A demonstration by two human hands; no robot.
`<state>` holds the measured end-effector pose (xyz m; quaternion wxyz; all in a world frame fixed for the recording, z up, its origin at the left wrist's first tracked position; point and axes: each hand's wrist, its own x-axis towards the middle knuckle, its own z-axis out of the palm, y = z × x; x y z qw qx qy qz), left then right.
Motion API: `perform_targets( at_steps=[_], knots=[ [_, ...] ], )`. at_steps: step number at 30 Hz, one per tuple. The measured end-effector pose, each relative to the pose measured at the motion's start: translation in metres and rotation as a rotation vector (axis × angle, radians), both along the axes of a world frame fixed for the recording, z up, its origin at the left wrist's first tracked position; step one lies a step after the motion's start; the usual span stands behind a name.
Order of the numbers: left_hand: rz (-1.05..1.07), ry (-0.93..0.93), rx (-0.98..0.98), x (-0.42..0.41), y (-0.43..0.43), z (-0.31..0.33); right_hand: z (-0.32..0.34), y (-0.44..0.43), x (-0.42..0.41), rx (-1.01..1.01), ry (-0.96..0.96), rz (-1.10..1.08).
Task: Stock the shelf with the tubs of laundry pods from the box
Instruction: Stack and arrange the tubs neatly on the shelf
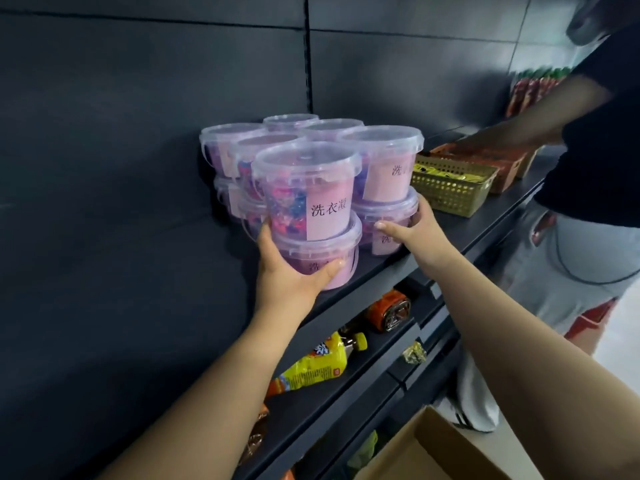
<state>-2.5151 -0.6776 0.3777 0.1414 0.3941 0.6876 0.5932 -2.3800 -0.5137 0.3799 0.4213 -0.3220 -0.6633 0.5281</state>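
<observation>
Tubs of laundry pods (pixel 304 188) stand upright in stacks of 2 on the dark shelf (pixel 381 271), just left of a yellow basket (pixel 446 188). The left hand (pixel 291 271) wraps the front lower tub (pixel 311 251), thumb across its front. The right hand (pixel 408 230) clasps the lower right tub (pixel 388 216) beside it. Both tubs lie straight ahead of the hands, axes vertical, so any push back should keep each stack level. The box (pixel 433 452) sits low right.
</observation>
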Motion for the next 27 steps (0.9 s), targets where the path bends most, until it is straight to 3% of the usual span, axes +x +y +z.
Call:
perform_targets(
  at_steps=[5,14,21,27],
  knots=[
    [0.053,0.033,-0.001,-0.003,-0.022,-0.001,-0.003,-0.008,0.001,0.047,-0.001,-0.017],
    [0.175,0.052,-0.031,-0.045,-0.124,0.008,-0.003,-0.09,-0.027,0.129,-0.072,0.146],
    [0.282,0.003,-0.093,-0.122,-0.234,0.013,0.001,-0.197,-0.126,0.222,-0.058,0.25],
    [0.411,-0.087,-0.142,-0.209,-0.339,0.013,0.005,-0.285,-0.234,0.155,-0.059,0.443]
  ],
)
